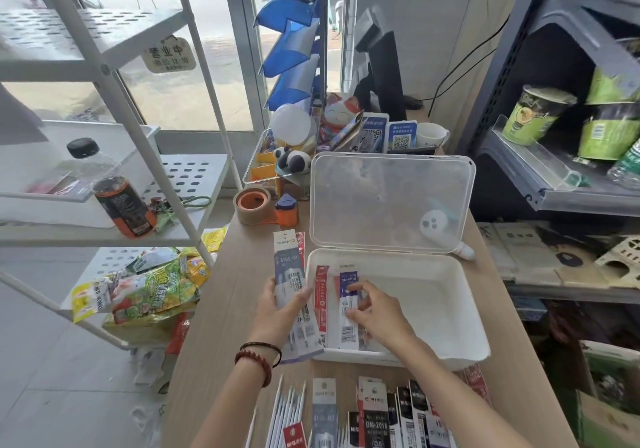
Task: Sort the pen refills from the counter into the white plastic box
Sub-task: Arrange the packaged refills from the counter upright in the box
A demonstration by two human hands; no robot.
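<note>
Wooden counter (221, 309) is carrying the open white plastic box (464, 312). The left hand (282, 312) is gripping flat grey-and-red refill packs (290, 274); the right hand (379, 314) is pinching a purple-labelled pack (347, 300) inside it.

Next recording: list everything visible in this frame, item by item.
white plastic box: one, white, clear lid open, on counter
red pack: one, red, box's left end
purple-white pack: one, beside the red pack in the box
held packs: small stack, grey-white with red behind, left of box
counter packs: several, black, grey, red, near edge
loose refills: a bunch, white, near edge
tape roll: one, brown, behind box
cat figurine: one, white-red, far end
mug: one, white, far end
bottle: one, orange label, white rack
cup noodles: several, green, right shelf
left hand: grips held packs
right hand: pinches purple-white pack
</note>
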